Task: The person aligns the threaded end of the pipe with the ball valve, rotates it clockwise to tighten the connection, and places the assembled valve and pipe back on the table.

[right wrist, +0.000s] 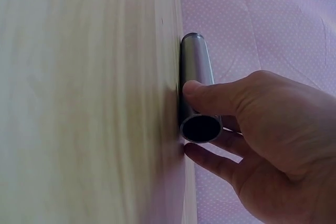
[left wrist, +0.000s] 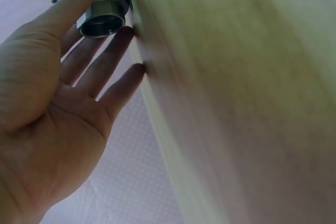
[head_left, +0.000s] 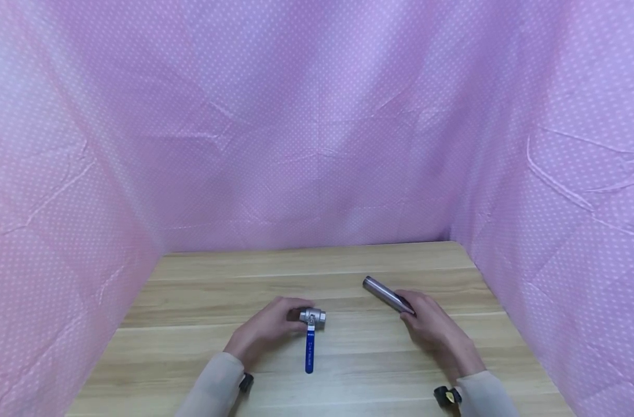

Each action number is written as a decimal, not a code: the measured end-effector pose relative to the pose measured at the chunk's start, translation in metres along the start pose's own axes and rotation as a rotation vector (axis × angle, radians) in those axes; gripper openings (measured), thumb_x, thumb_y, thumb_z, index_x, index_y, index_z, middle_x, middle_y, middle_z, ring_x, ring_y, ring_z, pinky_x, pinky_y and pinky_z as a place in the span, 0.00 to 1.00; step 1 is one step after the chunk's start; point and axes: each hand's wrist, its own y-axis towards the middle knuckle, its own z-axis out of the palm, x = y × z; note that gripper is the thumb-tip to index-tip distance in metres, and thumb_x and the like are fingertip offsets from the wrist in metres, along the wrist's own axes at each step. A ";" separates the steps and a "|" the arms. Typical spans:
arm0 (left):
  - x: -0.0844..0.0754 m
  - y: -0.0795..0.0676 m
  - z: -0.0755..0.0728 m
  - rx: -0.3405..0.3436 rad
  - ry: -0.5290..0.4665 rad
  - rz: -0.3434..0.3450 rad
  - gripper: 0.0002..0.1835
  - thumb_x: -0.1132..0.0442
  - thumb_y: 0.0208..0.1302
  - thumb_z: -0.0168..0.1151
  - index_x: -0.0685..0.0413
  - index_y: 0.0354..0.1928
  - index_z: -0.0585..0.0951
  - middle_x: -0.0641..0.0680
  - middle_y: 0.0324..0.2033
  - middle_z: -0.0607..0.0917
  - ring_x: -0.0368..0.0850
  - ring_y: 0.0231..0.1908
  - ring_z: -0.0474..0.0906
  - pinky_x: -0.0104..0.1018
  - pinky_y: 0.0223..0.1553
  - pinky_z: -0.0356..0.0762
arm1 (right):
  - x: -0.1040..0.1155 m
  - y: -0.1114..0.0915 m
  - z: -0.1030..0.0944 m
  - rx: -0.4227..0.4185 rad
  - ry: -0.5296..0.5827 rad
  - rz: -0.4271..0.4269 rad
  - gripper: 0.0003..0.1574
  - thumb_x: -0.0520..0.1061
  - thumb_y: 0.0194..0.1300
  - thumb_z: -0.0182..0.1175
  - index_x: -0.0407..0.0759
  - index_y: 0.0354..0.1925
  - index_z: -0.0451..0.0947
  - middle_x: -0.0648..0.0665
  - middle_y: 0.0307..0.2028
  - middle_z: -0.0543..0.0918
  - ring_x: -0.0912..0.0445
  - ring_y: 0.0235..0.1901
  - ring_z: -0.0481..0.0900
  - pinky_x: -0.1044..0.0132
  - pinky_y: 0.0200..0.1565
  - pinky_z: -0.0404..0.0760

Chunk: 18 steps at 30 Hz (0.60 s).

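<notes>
A metal ball valve (head_left: pixel 312 316) with a blue lever handle (head_left: pixel 310 350) is on the wooden table, its handle pointing toward the person. My left hand (head_left: pixel 272 324) holds the valve's left end between thumb and fingers. The left wrist view shows the valve's open threaded end (left wrist: pixel 103 24), with the thumb on one side and fingertips behind and against the table. Farther right, my right hand (head_left: pixel 430 318) grips the near end of a metal pipe (head_left: pixel 383 292). Seen from the right wrist, the hollow pipe (right wrist: pixel 197 69) lies along the tabletop, thumb across its top.
The wood-grain table (head_left: pixel 317 266) has a rounded far corner at right. Pink dotted cloth (head_left: pixel 317 145) hangs behind it and along both sides. A dark band sits on each wrist, below light sleeves (head_left: pixel 212 385).
</notes>
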 end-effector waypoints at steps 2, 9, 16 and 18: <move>0.002 0.001 -0.001 0.006 -0.015 -0.005 0.29 0.55 0.74 0.77 0.42 0.75 0.84 0.41 0.63 0.92 0.42 0.65 0.88 0.52 0.77 0.84 | 0.000 0.000 0.000 -0.019 -0.019 -0.018 0.28 0.33 0.72 0.71 0.40 0.68 0.84 0.40 0.57 0.92 0.44 0.57 0.90 0.38 0.65 0.91; 0.006 0.003 -0.003 0.009 -0.034 -0.002 0.30 0.53 0.73 0.77 0.42 0.75 0.84 0.46 0.65 0.92 0.50 0.70 0.86 0.60 0.80 0.80 | 0.002 0.001 0.000 -0.018 -0.041 0.005 0.26 0.34 0.72 0.72 0.35 0.66 0.85 0.39 0.53 0.91 0.48 0.51 0.89 0.44 0.58 0.94; 0.010 0.005 -0.004 0.026 -0.088 -0.026 0.28 0.52 0.73 0.77 0.41 0.73 0.86 0.47 0.64 0.92 0.50 0.68 0.87 0.61 0.80 0.80 | 0.002 0.002 -0.001 0.009 -0.019 0.077 0.21 0.36 0.73 0.72 0.35 0.62 0.86 0.47 0.44 0.87 0.59 0.41 0.82 0.59 0.47 0.91; 0.010 0.005 -0.004 0.029 -0.102 -0.031 0.27 0.53 0.72 0.78 0.41 0.71 0.87 0.46 0.64 0.93 0.49 0.68 0.87 0.61 0.80 0.80 | 0.002 0.001 -0.001 0.008 -0.015 0.086 0.19 0.36 0.74 0.70 0.36 0.61 0.86 0.47 0.44 0.86 0.59 0.40 0.81 0.60 0.46 0.91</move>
